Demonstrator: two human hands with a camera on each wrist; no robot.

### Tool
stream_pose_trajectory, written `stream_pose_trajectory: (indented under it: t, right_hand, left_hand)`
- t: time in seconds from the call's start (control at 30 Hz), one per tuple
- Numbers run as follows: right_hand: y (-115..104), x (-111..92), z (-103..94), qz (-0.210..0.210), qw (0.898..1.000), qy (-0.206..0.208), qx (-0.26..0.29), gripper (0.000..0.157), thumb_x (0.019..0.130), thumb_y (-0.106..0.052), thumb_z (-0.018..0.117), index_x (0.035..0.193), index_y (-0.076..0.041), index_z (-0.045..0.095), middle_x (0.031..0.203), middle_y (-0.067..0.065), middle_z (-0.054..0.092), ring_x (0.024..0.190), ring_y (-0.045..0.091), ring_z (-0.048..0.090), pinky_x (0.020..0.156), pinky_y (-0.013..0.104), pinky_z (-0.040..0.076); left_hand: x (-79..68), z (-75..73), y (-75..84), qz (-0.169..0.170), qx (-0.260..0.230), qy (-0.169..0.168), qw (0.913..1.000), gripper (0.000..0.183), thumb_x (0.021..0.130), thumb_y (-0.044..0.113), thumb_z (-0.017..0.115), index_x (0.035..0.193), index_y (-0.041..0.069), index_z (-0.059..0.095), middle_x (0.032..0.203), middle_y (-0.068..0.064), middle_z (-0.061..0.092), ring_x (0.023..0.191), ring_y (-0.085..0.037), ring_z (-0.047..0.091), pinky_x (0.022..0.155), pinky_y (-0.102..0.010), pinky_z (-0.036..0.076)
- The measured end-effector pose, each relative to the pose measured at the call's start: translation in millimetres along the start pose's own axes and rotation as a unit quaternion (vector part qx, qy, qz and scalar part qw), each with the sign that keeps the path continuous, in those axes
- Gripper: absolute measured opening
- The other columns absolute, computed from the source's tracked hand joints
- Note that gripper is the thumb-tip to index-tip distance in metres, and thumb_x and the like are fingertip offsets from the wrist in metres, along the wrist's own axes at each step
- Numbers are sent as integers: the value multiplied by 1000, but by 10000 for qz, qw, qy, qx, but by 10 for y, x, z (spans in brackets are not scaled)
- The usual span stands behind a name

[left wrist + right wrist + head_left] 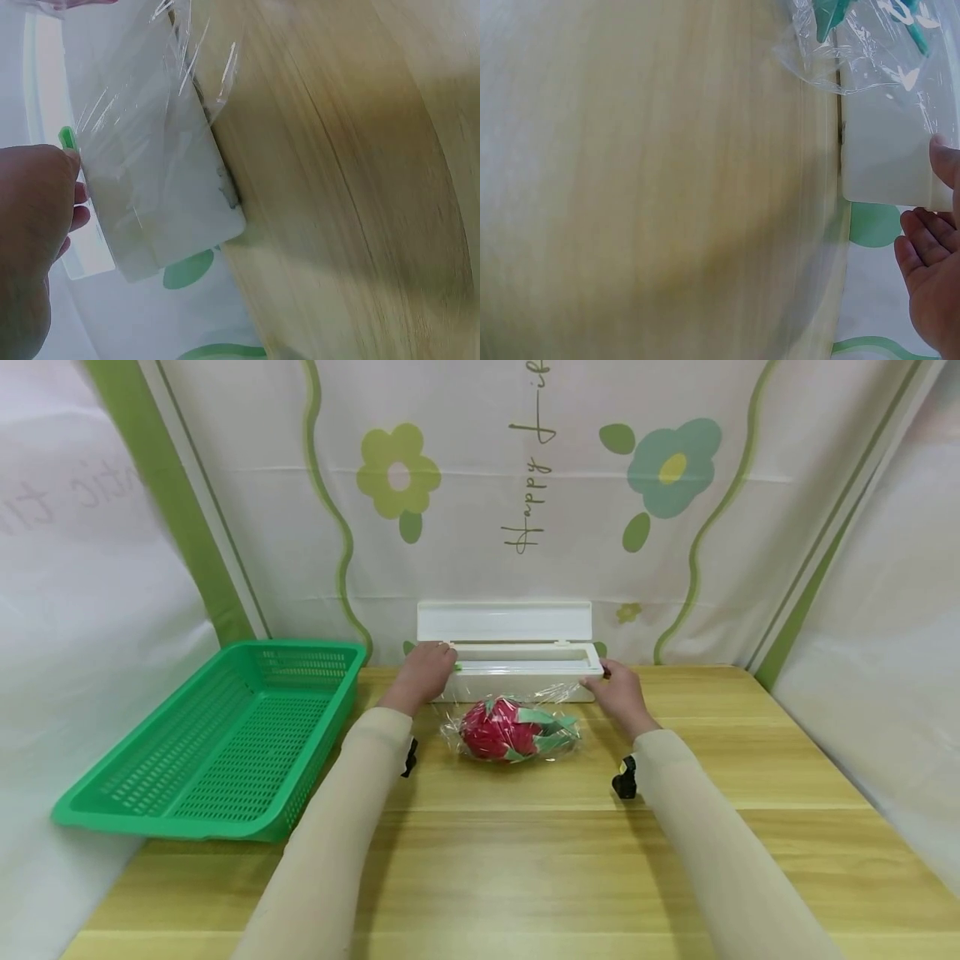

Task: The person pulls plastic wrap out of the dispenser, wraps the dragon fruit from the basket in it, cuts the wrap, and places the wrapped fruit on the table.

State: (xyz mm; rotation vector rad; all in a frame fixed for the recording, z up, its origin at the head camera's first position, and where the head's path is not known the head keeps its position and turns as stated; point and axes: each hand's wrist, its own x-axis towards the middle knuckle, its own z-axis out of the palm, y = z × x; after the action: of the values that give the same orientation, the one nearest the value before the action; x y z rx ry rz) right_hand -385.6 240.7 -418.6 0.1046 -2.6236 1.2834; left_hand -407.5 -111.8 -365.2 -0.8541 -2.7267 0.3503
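A white cling film dispenser [491, 685] stands at the back of the table, its lid [504, 621] raised. Clear cling film [180, 82] hangs from its front and covers a red dragon fruit [491, 731] with green tips [551, 727], which lies before it. At the dispenser's left end, my left hand [429, 675] pinches the small green slide cutter [67, 138] on the rail; its other fingers curl behind the edge. My right hand [621, 693] grips the right end, thumb [943, 161] on the front side and fingers around the end.
To the left lies a green perforated plastic basket [262, 817], reaching over the left edge of the wooden table [495, 860]. A printed flower curtain [480, 552] hangs right behind the dispenser, and white cloth closes in both sides.
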Motion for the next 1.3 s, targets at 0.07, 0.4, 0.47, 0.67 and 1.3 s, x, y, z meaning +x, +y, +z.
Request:
stream_pose_trajectory:
  t: [0.07,0.4,0.47,0.67,1.3]
  right_hand:
    - [-10,-1,13,-10,10000,18,-11,51,95,-19,65,136,7,49,130,27,54,117,38,52,94,48,47]
    - [-34,-21,-20,68,10000,-31,54,50,95,-19,64,135,7,49,129,26,55,109,35,56,89,46,50]
    - [-30,-19,-17,72,10000,-21,62,49,95,-19,64,135,7,50,129,26,55,109,35,56,88,45,50]
    - [-13,-17,-15,56,10000,-15,39,49,95,-19,64,134,7,50,129,26,55,113,36,54,92,47,49]
    - [-19,-9,-31,-64,9999,-54,-79,50,96,-18,63,136,8,48,130,28,53,118,39,51,97,51,44]
  left_hand:
    - [-31,-12,-24,13,11,-12,10000,20,95,0,56,114,-2,59,109,-15,62,105,-28,58,99,-40,43]
    - [-207,54,-242,-230,-143,-72,9996,15,97,3,53,110,-4,58,106,-16,59,101,-31,57,92,-42,46]
    - [-225,65,-258,-250,-229,-10,9994,15,97,2,53,110,-3,59,105,-16,59,100,-31,57,92,-42,46]
    - [-260,69,-285,-250,-237,13,9994,16,98,2,52,112,-3,58,107,-16,58,101,-30,55,92,-41,45]
    - [-336,25,-375,-227,175,-27,9996,17,94,-1,56,111,-3,59,110,-17,61,102,-31,57,93,-41,46]
